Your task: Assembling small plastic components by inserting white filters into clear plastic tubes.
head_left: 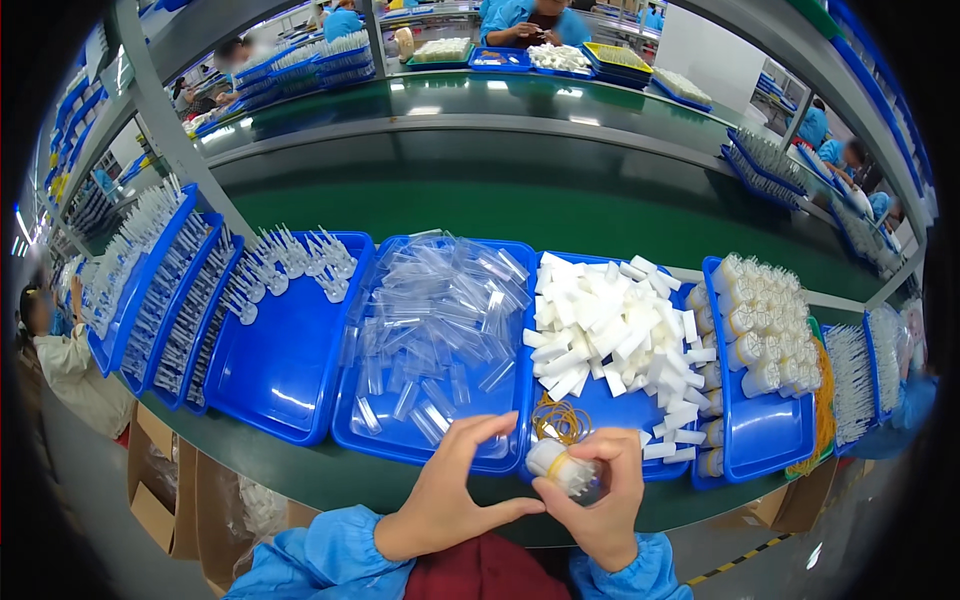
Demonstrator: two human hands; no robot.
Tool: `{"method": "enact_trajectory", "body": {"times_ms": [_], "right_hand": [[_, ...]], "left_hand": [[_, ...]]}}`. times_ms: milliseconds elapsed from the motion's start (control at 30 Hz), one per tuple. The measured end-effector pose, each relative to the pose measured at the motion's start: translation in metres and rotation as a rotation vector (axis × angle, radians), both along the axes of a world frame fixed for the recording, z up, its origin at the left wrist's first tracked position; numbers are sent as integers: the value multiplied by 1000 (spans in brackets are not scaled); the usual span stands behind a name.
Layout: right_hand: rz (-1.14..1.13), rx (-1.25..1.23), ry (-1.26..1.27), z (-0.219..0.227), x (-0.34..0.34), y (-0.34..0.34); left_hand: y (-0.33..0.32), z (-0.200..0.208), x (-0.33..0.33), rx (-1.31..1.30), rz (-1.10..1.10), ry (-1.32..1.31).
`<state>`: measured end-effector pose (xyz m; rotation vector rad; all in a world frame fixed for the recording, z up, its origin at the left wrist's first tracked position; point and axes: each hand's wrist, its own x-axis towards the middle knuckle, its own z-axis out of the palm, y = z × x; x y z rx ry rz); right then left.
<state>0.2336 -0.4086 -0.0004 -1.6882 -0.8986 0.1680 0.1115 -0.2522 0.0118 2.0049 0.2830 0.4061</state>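
Observation:
My right hand (pixel 606 497) grips a white and clear cylindrical bundle (pixel 551 459) with a yellow rubber band round it; thin clear prongs stick out toward my palm. Beside it, my left hand (pixel 440 497) is open, thumb and forefinger spread wide, with nothing held. The left thumb tip is close to the bundle. Just beyond the bundle, loose rubber bands (pixel 561 420) lie in a blue tray below a heap of white foam-like blocks (pixel 605 312). Clear flat plastic sleeves (pixel 440 300) fill the tray in front of my left hand.
To the left, a blue tray (pixel 275 375) holds clear stemmed parts, with more stacked trays (pixel 165 290) leaning beside it. On the right, a raised tray (pixel 765 440) carries banded bundles (pixel 765 315). A green conveyor (pixel 480 190) runs behind. Another person (pixel 535 25) works across it.

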Motion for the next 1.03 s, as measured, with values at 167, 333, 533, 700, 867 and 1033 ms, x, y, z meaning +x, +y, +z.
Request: {"method": "enact_trajectory", "body": {"times_ms": [167, 333, 533, 700, 867, 1033], "right_hand": [[77, 105, 166, -5, -4, 3], [147, 89, 119, -9, -9, 0], [305, 111, 282, -16, 7, -8], [464, -111, 409, -6, 15, -14], [501, -138, 410, -4, 13, -14], [535, -60, 635, -19, 11, -9]], "left_hand": [[-5, -19, -5, -627, -9, -46], [4, -13, -5, -845, -31, -28], [8, -12, -9, -749, -49, -12], [10, -11, -12, -669, -185, -25], [12, -13, -14, -605, -223, 31], [13, -22, -16, -512, -216, 65]]}}
